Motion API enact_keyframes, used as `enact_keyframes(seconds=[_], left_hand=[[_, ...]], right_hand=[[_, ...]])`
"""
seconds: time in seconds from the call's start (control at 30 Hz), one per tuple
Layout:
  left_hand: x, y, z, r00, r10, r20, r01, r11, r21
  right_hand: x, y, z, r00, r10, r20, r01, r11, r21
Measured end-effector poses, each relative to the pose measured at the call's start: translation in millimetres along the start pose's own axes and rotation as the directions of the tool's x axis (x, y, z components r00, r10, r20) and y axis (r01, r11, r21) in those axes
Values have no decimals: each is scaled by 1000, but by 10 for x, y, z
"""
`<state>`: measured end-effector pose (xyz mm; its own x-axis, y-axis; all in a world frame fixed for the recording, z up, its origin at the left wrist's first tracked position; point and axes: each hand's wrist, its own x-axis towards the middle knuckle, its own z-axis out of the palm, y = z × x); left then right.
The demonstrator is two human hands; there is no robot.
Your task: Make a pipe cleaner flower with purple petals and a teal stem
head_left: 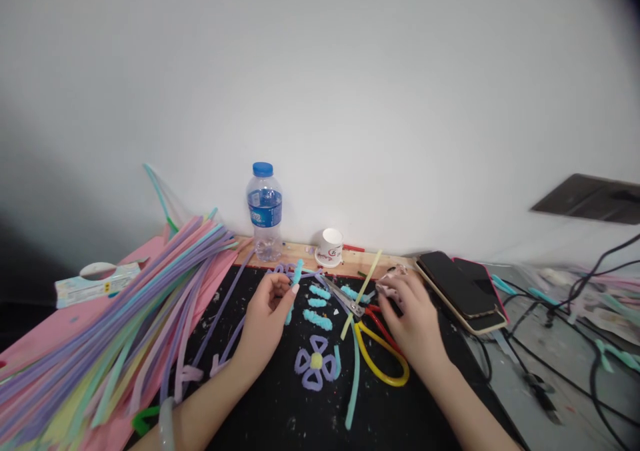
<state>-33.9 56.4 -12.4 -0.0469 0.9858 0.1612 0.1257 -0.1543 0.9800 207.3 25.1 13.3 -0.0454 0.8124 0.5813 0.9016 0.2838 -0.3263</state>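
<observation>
Lower centre: fuzzy purple flower with yellow centre (pixel 317 361), four looped petals, lay on a black speckled mat (pixel 400 424). Just right, a thin mint-green fuzzy strip (pixel 353 387) and metal-bladed scissors with yellow and red handles (pixel 358 309). Above the flower, short bumpy turquoise fuzzy pieces (pixel 317 319) lay in a rough column. Left of frame, a fanned bundle of soft pastel stems (pixel 150 311).

Left hand (pixel 267 317), centre, had thumb and fingers pinched on a twisted turquoise fuzzy stem (pixel 298 272). Right hand (pixel 411 314), right of centre, was half-curled over a crumpled pinkish item (pixel 393 284); couldn't tell if gripped.

Farther, upper centre: clear plastic bottle with blue cap and blue label (pixel 265 209), white paper cup with red print (pixel 331 245); writing on both unreadable.
</observation>
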Motion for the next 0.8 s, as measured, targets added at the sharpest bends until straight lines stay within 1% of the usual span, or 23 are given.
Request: enact_keyframes(seconds=[0.1,0.17,0.2,0.3,0.4,0.5,0.6,0.63,0.67,0.73,0.77,0.8], left_hand=[[18,-25,-3,1000,-9,-23,8,1000,-30],[26,-44,-6,1000,-17,-25,16,997,-70],[29,-52,-7,1000,-20,-23,18,995,-94],[28,-63,-7,999,-38,-5,37,989,-147],[22,-48,-7,998,-66,20,69,983,-169],[11,-17,-8,995,-90,39,95,984,-150],[-11,18,-2,993,-111,47,117,984,-137],[-20,29,3,992,-114,50,120,983,-141],[-30,40,9,992,-116,53,123,982,-146],[-51,61,21,990,-124,65,133,980,-150],[-63,70,26,989,-131,75,141,979,-150],[-75,76,31,987,-136,91,148,978,-148]], right_hand=[[98,-279,146,979,-66,191,48,994,101],[154,-401,278,961,-101,256,75,991,111],[177,-441,347,954,-116,277,91,991,101],[213,-488,535,956,-102,275,87,994,69],[212,-476,638,962,-90,260,72,994,77],[204,-455,612,970,-75,230,51,993,108],[175,-436,487,981,-35,189,8,990,144],[150,-427,442,985,-3,175,-26,987,161],[115,-417,404,984,77,163,-110,972,207],[20,-393,359,961,213,175,-258,919,297],[-33,-382,353,952,251,175,-298,890,345],[-83,-372,355,948,260,185,-314,861,400]])
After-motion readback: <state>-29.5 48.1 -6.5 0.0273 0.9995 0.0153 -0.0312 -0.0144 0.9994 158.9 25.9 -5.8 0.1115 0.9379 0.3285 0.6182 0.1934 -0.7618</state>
